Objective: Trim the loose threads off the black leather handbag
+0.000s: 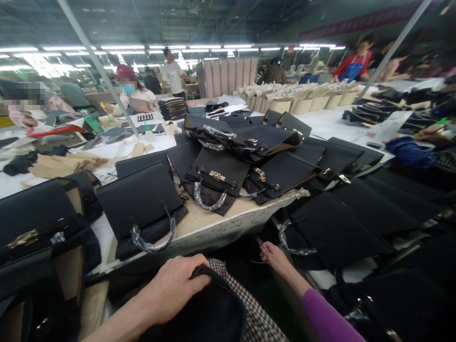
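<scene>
The left hand (174,285) sat at the bottom centre of the frame, fingers curled tight over the top edge of a black bag (210,316) and gripping it. That bag lay low in the frame, below the table (221,228) edge, with a checked cloth (256,320) touching its right side.

The right hand (275,256), in a purple sleeve (327,320), was just right of centre and lower down. Its fingers were pinched shut on a thin tool (259,242); what kind of tool, I could not tell. A plastic-wrapped handle (290,242) of a flat black purse (338,228) was just beside that hand.

On the table, a pile (228,161) of black bags with gold clasps filled the centre. A satchel (142,199) with a wrapped handle lay left of it, and a clasped case (35,223) stood at the lower left. Tan bags (302,99) lined the upper right, near a person (354,64) in red. 2 more workers (135,92) were at the upper left.
</scene>
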Motion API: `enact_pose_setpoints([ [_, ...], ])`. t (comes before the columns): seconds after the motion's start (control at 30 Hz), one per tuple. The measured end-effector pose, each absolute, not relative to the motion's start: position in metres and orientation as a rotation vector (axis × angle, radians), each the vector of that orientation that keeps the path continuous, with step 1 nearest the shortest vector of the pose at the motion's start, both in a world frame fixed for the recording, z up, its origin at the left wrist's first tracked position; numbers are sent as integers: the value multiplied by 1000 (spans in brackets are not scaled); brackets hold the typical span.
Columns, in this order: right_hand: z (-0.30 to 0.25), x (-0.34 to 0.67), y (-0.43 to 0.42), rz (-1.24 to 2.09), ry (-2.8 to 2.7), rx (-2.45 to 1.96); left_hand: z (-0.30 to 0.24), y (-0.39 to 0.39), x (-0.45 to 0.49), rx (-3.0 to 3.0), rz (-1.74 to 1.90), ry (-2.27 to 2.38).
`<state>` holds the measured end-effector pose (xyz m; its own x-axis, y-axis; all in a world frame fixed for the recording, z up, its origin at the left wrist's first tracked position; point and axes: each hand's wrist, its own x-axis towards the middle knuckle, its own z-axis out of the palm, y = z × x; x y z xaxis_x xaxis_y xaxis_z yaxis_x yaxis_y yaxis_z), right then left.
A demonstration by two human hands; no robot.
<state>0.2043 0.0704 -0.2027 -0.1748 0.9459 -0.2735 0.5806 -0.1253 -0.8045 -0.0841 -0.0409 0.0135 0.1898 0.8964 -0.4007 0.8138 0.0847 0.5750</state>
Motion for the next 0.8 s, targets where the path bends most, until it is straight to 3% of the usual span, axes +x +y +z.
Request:
enact_pose_setpoints([
  [0.17,-149,190,74,1000,-1828,-1442,13,-42,-86,1703,165,1611],
  [0.37,-79,159,145,424,-2143,-1243,12,-42,-85,1706,126,1635],
  [0.8,-118,143,137,-44,-2218,-1549,13,-49,-96,1659,168,1621],
])
